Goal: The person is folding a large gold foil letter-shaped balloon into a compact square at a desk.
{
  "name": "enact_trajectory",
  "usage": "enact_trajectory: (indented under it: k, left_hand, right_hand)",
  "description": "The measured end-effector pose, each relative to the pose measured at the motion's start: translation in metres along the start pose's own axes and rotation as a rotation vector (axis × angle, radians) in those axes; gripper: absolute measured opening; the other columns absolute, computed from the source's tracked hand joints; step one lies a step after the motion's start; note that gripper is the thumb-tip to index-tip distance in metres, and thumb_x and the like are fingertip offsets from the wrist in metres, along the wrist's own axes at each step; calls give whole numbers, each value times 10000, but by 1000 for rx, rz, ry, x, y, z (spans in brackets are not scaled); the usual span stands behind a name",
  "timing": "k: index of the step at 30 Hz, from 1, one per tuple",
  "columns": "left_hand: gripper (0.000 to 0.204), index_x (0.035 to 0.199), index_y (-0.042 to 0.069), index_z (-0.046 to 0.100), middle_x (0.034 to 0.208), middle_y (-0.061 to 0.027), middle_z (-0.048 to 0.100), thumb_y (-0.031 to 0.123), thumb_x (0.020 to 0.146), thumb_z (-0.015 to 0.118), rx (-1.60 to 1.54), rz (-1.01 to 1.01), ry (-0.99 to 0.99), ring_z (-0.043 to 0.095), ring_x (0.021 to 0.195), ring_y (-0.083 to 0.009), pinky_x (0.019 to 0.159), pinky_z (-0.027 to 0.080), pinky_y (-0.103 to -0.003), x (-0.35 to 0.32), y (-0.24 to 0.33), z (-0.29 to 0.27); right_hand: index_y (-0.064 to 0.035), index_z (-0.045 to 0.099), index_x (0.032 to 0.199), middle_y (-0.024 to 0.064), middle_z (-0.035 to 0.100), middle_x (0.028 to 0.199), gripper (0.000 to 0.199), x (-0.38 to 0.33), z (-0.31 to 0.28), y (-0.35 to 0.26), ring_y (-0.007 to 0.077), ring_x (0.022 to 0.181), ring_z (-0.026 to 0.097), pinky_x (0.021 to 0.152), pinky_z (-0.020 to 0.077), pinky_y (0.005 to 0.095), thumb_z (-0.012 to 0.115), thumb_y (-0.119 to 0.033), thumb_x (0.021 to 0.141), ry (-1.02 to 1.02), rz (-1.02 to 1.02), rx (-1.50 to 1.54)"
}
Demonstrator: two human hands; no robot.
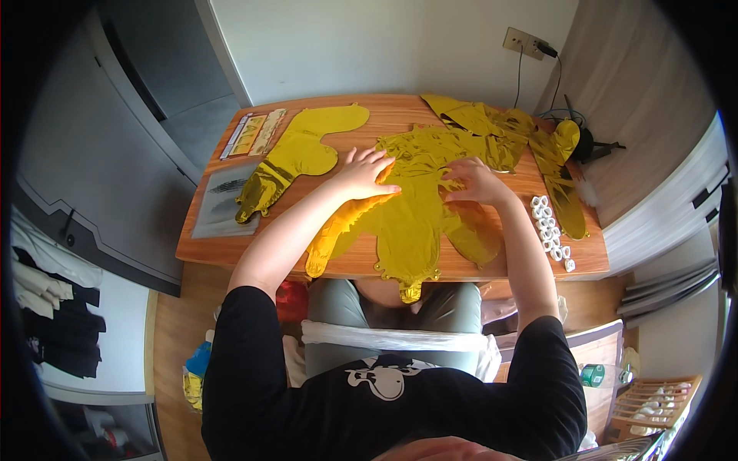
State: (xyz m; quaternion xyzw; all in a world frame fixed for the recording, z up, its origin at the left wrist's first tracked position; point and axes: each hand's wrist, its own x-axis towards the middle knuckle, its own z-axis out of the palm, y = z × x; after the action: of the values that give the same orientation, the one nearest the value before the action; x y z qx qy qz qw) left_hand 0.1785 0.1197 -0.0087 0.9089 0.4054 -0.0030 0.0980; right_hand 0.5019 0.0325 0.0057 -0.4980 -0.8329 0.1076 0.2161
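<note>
White rings [546, 228] sit in a tight cluster at the right of the table, with a small white piece at its near end. Shiny gold foil pieces [492, 127] lie creased and overlapping across the far right, beside a black device [588, 144] with cords; a flat gold foil shape [307, 146] covers the far left, one end on a clear plastic sheet [215, 207], with printed strips [254, 134] just beyond. Underneath all this is a wood-grain table [211, 250] with a curved outline, set against a pale wall [323, 46] bearing a socket plate [523, 40]; a grey door [100, 131] stands to the left, and a slatted wooden rack [653, 407] to the near right. Centrally, the large gold foil sheet [409, 230] is limp and flat, wrinkled at its far part, its narrow near tip over the table's near edge. An orange-gold strip [327, 242] crosses its left side, partly hidden by the left hand [365, 175], whose fingers spread from the thumb; whether they grip the strip I cannot tell. The right hand [477, 183] curves over the sheet's right side, thumb and fingers apart, holding nothing visible.
</note>
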Motion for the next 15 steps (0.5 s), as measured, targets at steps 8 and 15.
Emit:
enact_trajectory:
  k: [8,15]
  left_hand:
    - [978,1611,158,318,1679,-142,265,780,888,535,56,-38,41,151,1575,-313,1260,21,-562,0,6,-1]
    - [1004,1621,123,270,1689,-156,225,782,903,512,-5,-18,50,102,1589,-297,1268,-2,-553,-6,-4,4]
  right_hand:
    - [-175,750,1224,115,578,1431,558,-3,0,1,322,1400,419,1158,317,480,896,-364,719,-104,82,-13]
    - [-169,748,1223,118,573,1435,562,-3,4,0,322,1409,415,1164,320,472,897,-378,723,-101,78,-54]
